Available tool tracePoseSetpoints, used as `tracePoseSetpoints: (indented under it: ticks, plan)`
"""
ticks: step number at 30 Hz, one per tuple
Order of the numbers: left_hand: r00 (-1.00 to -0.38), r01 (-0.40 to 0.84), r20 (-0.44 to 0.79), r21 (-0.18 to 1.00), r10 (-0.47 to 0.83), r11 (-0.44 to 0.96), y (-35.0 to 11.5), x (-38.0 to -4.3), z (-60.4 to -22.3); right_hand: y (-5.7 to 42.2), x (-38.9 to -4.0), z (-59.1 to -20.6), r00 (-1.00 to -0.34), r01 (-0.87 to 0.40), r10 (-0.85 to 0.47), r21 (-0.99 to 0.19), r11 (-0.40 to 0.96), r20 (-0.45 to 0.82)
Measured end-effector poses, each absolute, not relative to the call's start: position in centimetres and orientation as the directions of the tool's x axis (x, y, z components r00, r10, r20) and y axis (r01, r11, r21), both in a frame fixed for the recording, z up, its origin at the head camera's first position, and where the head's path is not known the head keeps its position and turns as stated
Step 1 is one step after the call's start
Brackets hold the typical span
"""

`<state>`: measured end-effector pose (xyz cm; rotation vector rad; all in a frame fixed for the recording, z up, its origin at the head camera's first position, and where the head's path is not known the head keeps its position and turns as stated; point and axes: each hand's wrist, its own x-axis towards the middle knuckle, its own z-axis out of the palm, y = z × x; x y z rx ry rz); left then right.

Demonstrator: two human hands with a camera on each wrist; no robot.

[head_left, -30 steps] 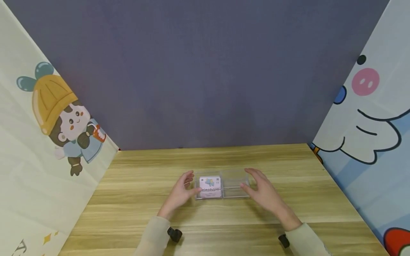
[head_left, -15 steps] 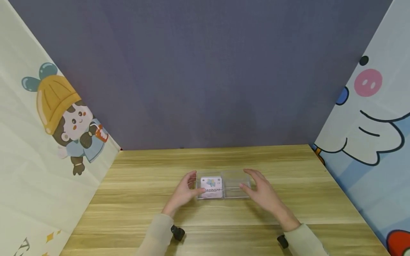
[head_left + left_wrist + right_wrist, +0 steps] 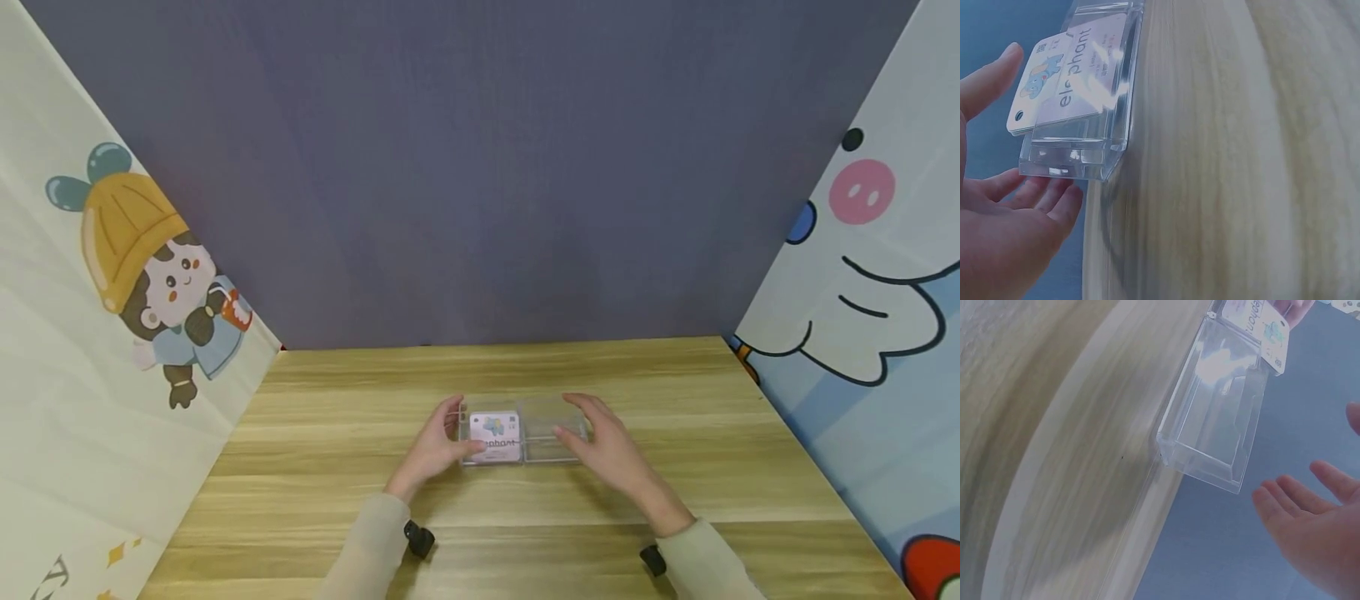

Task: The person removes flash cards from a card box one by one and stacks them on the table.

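Observation:
A clear plastic two-compartment box [image 3: 551, 457] lies on the table. In its left compartment stands a stack of cards [image 3: 495, 427], the front one reading "elephant" with a blue elephant; the right compartment holds nothing. My left hand [image 3: 431, 450] is at the box's left end, thumb over its front and fingers behind. In the left wrist view, the fingertips [image 3: 1063, 197] lie right at the box's end wall, with the thumb spread away from it. My right hand [image 3: 618, 458] curves loosely about the right end; in the right wrist view its fingers [image 3: 1291, 497] stand apart from the box.
The wood-grain table [image 3: 495, 542] runs back to a dark grey-blue panel [image 3: 480, 183]. Cartoon-printed sheets stand at both sides, the left sheet [image 3: 52, 333] pale and the right sheet [image 3: 862, 433] white and blue. A dark wrist device [image 3: 419, 540] sits below the left sleeve.
Both hands have drawn slightly inward toward the box's ends, the left thumb now overlapping the card stack more. The box and cards keep their place on the table.

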<state>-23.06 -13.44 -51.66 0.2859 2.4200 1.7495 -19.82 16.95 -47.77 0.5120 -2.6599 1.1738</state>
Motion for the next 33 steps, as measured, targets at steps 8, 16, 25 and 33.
tracePoseSetpoints:
  ticks: [8,16,25,33]
  plan:
    - [-0.967,0.065,-0.012,0.954,0.256,0.292,-13.48,-23.43,-52.03,16.61,-19.79,-47.48,-0.929,-0.370,-0.231,-0.687,0.625,0.289]
    - [-0.965,0.052,-0.024,0.959,0.262,0.279,-13.36,-23.36,-52.02,16.49,-19.70,-47.40,-0.932,-0.362,-0.234,-0.696,0.620,0.277]
    - [-0.970,0.067,-0.019,0.938,0.243,0.341,-13.29,-23.43,-52.26,16.21,-19.74,-47.52,-0.925,-0.380,-0.241,-0.696,0.610,0.294]
    - [-0.970,0.073,-0.016,0.934,0.244,0.349,-13.43,-23.56,-52.30,15.98,-19.82,-47.67,-0.925,-0.379,-0.243,-0.692,0.614,0.291]
